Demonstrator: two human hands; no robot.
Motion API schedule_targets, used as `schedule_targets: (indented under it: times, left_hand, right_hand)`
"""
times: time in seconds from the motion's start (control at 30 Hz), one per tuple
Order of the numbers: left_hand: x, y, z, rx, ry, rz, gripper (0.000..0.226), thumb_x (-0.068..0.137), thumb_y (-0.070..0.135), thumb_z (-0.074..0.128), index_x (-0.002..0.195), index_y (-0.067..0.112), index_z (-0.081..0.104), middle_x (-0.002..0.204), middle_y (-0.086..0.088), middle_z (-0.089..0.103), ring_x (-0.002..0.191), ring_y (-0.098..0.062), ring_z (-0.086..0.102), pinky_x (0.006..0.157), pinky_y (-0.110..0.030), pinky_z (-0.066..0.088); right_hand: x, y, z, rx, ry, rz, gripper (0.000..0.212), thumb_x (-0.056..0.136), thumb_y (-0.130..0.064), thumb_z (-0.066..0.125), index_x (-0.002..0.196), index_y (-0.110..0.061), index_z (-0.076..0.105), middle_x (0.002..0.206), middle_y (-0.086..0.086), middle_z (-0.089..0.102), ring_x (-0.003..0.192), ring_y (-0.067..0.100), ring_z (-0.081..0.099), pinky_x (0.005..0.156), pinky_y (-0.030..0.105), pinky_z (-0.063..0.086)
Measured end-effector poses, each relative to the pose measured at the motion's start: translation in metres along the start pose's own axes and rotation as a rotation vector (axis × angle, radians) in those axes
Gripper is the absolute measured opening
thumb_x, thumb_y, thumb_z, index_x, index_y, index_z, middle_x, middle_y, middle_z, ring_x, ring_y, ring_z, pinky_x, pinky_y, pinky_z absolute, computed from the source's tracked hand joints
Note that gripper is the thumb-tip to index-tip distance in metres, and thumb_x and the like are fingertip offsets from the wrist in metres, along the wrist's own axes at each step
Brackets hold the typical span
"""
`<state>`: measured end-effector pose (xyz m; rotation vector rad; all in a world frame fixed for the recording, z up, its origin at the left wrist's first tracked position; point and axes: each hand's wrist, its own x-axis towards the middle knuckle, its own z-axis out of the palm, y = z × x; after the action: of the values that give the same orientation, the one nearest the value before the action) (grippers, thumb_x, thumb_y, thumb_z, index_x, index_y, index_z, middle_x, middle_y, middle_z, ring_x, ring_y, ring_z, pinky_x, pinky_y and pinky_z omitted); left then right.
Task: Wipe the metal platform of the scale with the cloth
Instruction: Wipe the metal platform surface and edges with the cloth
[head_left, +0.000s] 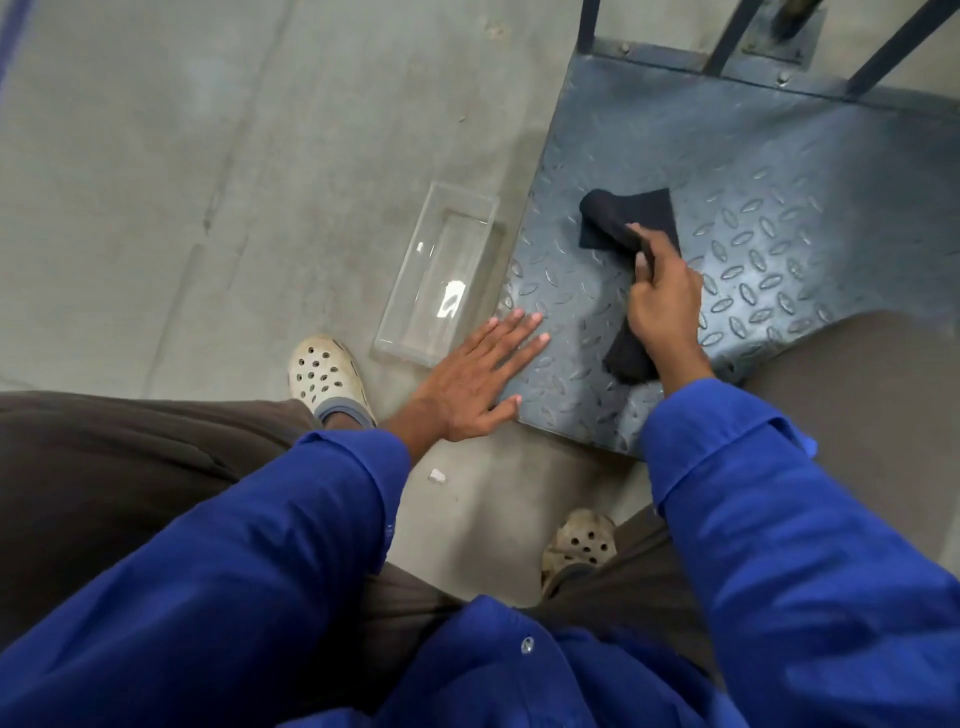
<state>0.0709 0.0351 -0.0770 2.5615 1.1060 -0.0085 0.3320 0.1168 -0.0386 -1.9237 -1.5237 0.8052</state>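
The scale's metal platform (769, 208) is a grey-blue tread plate lying low on the floor at the upper right. A dark cloth (628, 218) lies on it, one end spread toward the middle and the other end trailing below my wrist. My right hand (662, 306) grips the cloth around its middle, fingers curled over it. My left hand (480, 382) rests flat on the platform's near left corner with straight, spread fingers.
A clear plastic tray (441, 275) sits on the concrete floor just left of the platform. Dark metal bars (893, 47) rise from the platform's far edge. My two pale clogs (327, 376) stand on the floor, and a small white scrap (436, 475) lies between them.
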Motion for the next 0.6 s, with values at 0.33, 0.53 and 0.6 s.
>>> schedule_targets:
  times: [0.33, 0.53, 0.6]
  left_hand:
    - [0.125, -0.076, -0.042, 0.013, 0.132, -0.074, 0.059, 0.117, 0.042, 0.028, 0.173, 0.024, 0.019, 0.181, -0.007, 0.008, 0.168, -0.031, 0.002, 0.135, -0.053, 0.005]
    - [0.157, -0.114, -0.059, 0.091, 0.143, 0.083, 0.055, 0.118, 0.044, 0.026, 0.171, 0.03, 0.025, 0.181, -0.001, 0.016, 0.168, -0.029, 0.008, 0.134, -0.051, 0.012]
    - [0.158, -0.112, -0.056, 0.017, 0.157, 0.097, 0.055, 0.117, 0.041, 0.03, 0.17, 0.026, 0.03, 0.18, -0.004, 0.02, 0.167, -0.033, 0.01, 0.133, -0.054, 0.016]
  right_hand:
    - [-0.035, 0.027, 0.023, -0.062, -0.078, -0.081, 0.057, 0.108, -0.006, 0.047, 0.163, -0.017, 0.036, 0.173, 0.004, 0.027, 0.163, 0.026, 0.009, 0.134, 0.041, 0.009]
    - [-0.048, 0.017, 0.049, -0.037, -0.237, -0.318, 0.07, 0.094, 0.018, 0.048, 0.157, -0.013, 0.048, 0.167, 0.005, 0.04, 0.162, 0.026, 0.019, 0.134, 0.045, 0.011]
    - [-0.1, 0.0, 0.065, 0.046, -0.376, -0.364, 0.068, 0.091, 0.022, 0.045, 0.151, -0.009, 0.054, 0.163, 0.004, 0.047, 0.161, 0.025, 0.025, 0.133, 0.048, 0.016]
